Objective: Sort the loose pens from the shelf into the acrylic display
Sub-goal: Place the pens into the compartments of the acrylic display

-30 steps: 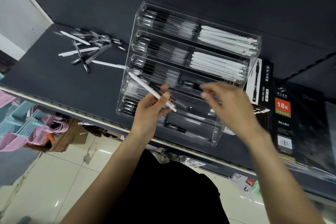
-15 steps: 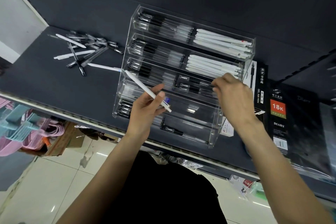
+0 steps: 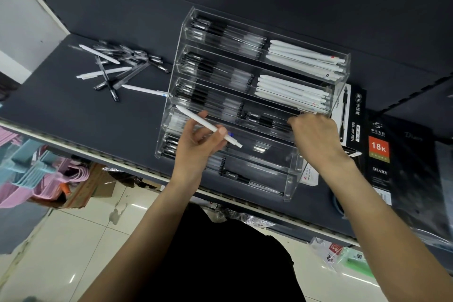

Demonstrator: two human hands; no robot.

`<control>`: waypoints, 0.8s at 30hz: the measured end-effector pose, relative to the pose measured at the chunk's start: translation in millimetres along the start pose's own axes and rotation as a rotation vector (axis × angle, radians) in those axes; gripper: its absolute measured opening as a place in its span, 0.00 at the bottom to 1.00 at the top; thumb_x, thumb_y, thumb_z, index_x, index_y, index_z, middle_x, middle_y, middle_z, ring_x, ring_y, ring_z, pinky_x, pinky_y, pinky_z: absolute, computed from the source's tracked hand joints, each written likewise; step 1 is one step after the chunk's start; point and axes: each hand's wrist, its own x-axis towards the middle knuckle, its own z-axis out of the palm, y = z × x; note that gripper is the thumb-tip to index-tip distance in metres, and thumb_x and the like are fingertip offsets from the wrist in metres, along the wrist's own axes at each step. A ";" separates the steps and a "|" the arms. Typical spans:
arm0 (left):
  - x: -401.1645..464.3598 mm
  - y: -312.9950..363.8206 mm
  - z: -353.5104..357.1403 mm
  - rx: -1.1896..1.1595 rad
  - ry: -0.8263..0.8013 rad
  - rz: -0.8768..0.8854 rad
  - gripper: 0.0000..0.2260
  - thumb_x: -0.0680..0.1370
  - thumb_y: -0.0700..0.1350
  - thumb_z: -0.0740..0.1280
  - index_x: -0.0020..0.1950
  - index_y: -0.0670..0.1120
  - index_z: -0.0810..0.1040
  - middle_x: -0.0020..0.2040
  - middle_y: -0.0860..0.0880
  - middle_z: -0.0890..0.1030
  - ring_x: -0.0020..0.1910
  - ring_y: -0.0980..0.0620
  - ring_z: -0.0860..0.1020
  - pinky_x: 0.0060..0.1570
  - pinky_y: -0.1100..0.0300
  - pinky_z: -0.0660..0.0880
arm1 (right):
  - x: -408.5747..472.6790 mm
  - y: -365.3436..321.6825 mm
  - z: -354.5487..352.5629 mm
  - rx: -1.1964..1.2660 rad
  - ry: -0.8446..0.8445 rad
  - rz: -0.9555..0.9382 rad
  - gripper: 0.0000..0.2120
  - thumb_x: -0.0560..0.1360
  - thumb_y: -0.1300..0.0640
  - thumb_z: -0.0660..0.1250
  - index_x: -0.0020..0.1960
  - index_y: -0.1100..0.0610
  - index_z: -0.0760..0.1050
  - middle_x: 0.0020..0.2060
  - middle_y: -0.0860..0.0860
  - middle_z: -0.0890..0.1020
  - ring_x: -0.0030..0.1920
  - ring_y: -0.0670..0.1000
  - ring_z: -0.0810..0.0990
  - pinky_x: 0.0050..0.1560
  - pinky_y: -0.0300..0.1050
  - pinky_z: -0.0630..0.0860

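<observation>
Lettering shows on the dark boxes at the right end of the shelf [image 3: 73, 115]: a tall black-and-white pen box [image 3: 354, 115], standing just behind the right side of the acrylic display [image 3: 291, 179], reads "GEL INK PEN" down its side under some Chinese characters. Beside it a black diary box [image 3: 379, 154] carries an orange square marked "18K" and, lower, the word "DIARY". A small white card [image 3: 309, 175] at the foot of the display has print too small to read.

The display is a clear, stepped case of five tiers, split down the middle. Its left halves hold black-and-clear pens; the right halves of the top two tiers hold white pens [image 3: 306, 56], some with tiny red marks near their ends.

The person's left hand [image 3: 196, 144] is raised in front of the lower left tiers, thumb and curled fingers pinching a white pen [image 3: 208, 126] near its blue-marked end; the pen slants up to the left and hides part of the tiers behind it. The right hand [image 3: 316, 137] reaches into the right half of the third tier, fingers curled down among the black pens there; whether it grips one I cannot tell, since the knuckles cover the fingertips.

On the shelf, left of the display, lies the heap of loose pens [image 3: 117, 66], black and white mixed and crossing each other. One white pen [image 3: 144, 89] lies apart from it, its tip touching the display's left wall.

Below the shelf edge, pink and blue plastic hangers [image 3: 29, 174] and a cardboard box [image 3: 93, 186] sit over a pale tiled floor [image 3: 73, 240].
</observation>
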 end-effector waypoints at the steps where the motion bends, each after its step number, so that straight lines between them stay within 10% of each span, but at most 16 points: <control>1: 0.5 -0.1 0.6 -0.001 -0.001 -0.003 0.21 0.75 0.36 0.68 0.67 0.43 0.69 0.43 0.50 0.82 0.45 0.54 0.83 0.44 0.64 0.78 | -2.9 -0.1 -1.8 0.036 0.011 0.016 0.16 0.73 0.71 0.61 0.55 0.56 0.77 0.46 0.52 0.81 0.47 0.55 0.81 0.37 0.44 0.70; 9: 2.6 -3.5 15.3 0.074 -0.048 0.042 0.06 0.76 0.38 0.68 0.52 0.42 0.75 0.44 0.45 0.82 0.48 0.47 0.82 0.47 0.60 0.79 | -50.5 -23.0 -33.4 0.901 0.283 -0.045 0.12 0.75 0.47 0.66 0.56 0.50 0.79 0.49 0.46 0.82 0.46 0.46 0.80 0.48 0.44 0.77; 16: 1.5 9.0 53.6 0.228 -0.180 0.208 0.06 0.75 0.41 0.68 0.51 0.43 0.77 0.44 0.47 0.83 0.46 0.51 0.83 0.48 0.59 0.80 | -47.9 -23.9 -27.7 0.902 0.449 -0.018 0.09 0.72 0.56 0.71 0.52 0.53 0.78 0.41 0.46 0.82 0.38 0.47 0.81 0.39 0.50 0.80; 24: 82.5 23.4 31.0 1.321 -0.031 0.953 0.15 0.77 0.49 0.63 0.61 0.47 0.78 0.58 0.49 0.79 0.58 0.45 0.74 0.59 0.51 0.71 | -33.6 40.2 -29.4 0.722 0.545 0.101 0.04 0.74 0.59 0.70 0.49 0.55 0.80 0.44 0.49 0.82 0.39 0.50 0.81 0.40 0.45 0.77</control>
